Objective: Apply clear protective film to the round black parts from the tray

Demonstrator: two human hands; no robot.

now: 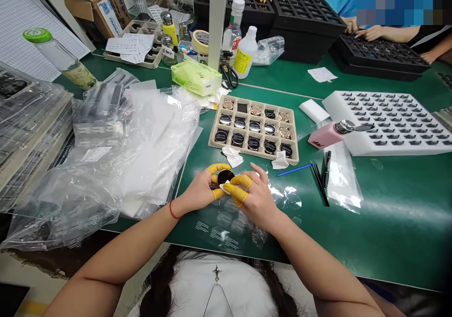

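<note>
My left hand, with yellow finger cots on, grips a round black watch face by its edge. My right hand, also in yellow finger cots, pinches a small white tissue against the lower edge of that watch face. Just beyond my hands lies a beige compartment tray. Several round black watch faces and a few rose-gold watch parts sit in its cells. Two crumpled tissues lie by the tray's near edge. Clear round films with printed text are spread on the table beneath my hands.
Plastic bags and stacked trays fill the left. On the right are a blue stick, black tweezers, a pink pump bottle and a white foam tray. Other people's hands work over black trays at the back.
</note>
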